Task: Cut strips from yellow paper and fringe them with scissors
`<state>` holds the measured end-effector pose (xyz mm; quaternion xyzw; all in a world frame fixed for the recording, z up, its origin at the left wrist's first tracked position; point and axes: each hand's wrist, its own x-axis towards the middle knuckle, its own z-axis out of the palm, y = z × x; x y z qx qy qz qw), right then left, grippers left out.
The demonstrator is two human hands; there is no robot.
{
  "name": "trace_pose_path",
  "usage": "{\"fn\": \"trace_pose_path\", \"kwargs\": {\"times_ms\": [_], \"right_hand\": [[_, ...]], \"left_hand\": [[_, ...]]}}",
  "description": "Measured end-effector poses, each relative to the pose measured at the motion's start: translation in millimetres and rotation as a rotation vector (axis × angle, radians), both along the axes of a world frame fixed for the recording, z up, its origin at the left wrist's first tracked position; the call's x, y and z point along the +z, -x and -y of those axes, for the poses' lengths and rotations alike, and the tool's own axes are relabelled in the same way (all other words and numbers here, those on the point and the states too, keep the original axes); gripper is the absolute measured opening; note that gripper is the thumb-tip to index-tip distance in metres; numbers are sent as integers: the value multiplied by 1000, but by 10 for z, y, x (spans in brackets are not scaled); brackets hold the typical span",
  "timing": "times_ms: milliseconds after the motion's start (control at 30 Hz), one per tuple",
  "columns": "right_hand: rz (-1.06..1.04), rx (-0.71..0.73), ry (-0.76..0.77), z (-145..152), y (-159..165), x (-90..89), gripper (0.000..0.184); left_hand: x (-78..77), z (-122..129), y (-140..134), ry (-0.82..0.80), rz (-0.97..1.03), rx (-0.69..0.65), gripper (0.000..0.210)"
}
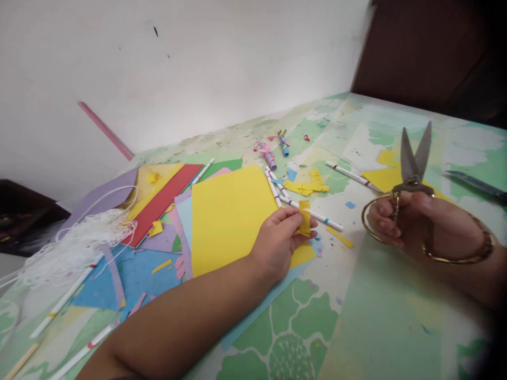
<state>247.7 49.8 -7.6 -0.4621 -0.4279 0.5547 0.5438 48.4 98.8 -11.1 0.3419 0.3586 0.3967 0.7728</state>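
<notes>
Above green-and-white floral-patterned counter (380, 316) against marked white wall (237, 68), near yellow rectangular paper sheet (225, 216): pinching small fringed yellow paper strip (304, 219) in left hand (277, 240); gripping gold-handled metal scissors (412, 180), blades spread, in right hand (446, 221).

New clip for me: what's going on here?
A person is doing papercraft at a table with a green-and-white cover. The left hand pinches a small fringed yellow strip between its fingers, while the right hand holds scissors with the blades parted and pointing away, clear of the strip. A large yellow sheet lies beside the left hand. Around it are paper scraps, white pens and, at the left, tangled white string.
</notes>
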Motion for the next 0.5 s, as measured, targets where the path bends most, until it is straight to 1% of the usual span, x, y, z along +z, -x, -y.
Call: {"fn": "trace_pose_path", "kwargs": {"times_ms": [133, 233, 300, 367, 433, 467, 500], "right_hand": [[60, -22, 33, 23, -19, 42, 38], [60, 20, 68, -2, -66, 21, 39], [59, 19, 52, -24, -74, 3, 38], [81, -25, 7, -45, -30, -16, 38], [160, -82, -47, -56, 74, -43, 38], [222, -85, -65, -55, 140, -61, 38], [353, -113, -98, -50, 207, -79, 36]], "left_hand": [[-4, -2, -2, -3, -31, 10, 8], [-18, -7, -1, 16, -47, 19, 13], [-24, -12, 0, 22, -43, 26, 14], [-18, -10, -5, -4, -60, 6, 14], [5, 11, -19, -54, -104, -24, 14], [22, 30, -30, -76, -126, -27, 14], [42, 54, -40, -94, -140, -17, 14]]}}
